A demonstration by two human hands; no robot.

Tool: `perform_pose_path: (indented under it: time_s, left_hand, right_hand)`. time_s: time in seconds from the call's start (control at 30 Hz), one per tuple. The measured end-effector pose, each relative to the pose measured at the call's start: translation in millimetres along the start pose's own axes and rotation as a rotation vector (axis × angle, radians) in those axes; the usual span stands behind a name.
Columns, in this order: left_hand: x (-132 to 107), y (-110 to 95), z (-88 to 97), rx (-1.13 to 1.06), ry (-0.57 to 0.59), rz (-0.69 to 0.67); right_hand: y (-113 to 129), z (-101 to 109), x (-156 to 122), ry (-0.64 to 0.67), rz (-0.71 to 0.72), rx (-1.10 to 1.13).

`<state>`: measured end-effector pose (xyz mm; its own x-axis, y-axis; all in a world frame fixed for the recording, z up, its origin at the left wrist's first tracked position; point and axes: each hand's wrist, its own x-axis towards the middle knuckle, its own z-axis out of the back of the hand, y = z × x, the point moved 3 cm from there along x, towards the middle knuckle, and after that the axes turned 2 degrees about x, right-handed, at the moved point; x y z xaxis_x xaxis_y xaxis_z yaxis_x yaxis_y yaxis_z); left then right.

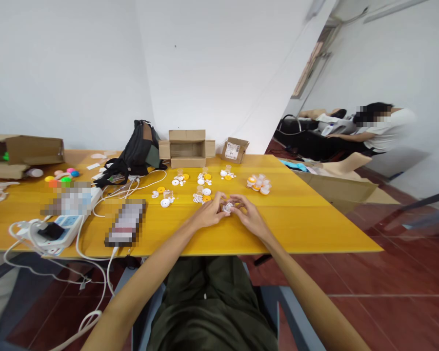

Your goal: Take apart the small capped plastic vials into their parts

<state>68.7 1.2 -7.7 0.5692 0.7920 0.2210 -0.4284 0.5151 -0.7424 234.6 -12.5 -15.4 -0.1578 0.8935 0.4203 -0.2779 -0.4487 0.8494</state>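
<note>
At my table (307, 224), left hand (209, 210) and right hand (250, 215) pinch clear plastic (227, 207), containers (259, 184) seemingly done, loose parts (165, 203) remaining.

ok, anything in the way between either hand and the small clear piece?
Nothing visible: the small clear piece sits right between the fingers of the left hand and right hand. The nearest loose parts lie just beyond the left hand, off to its left.
</note>
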Motion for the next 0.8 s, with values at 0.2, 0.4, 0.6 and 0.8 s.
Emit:
perform_pose_path:
  time_s: [0.2,0.4,0.6,0.8]
  left_hand:
    - [-1.4,-3.5,1.9,0.005,-0.01,-0.019]
    - [0.1,-1.1,0.4,-0.009,0.004,-0.006]
    - [0.7,1.4,-0.6,-0.022,-0.011,-0.033]
    - [0.0,1.9,0.3,-0.015,-0.023,-0.032]
  right_hand:
    - [-3.8,-3.0,2.5,-0.003,-0.006,-0.052]
    - [-4.2,-1.0,2.2,-0.004,0.0,-0.031]
    - [-8.8,-2.2,2.5,-0.016,0.036,-0.051]
    - [-10.4,-4.5,4.0,0.001,0.018,-0.024]
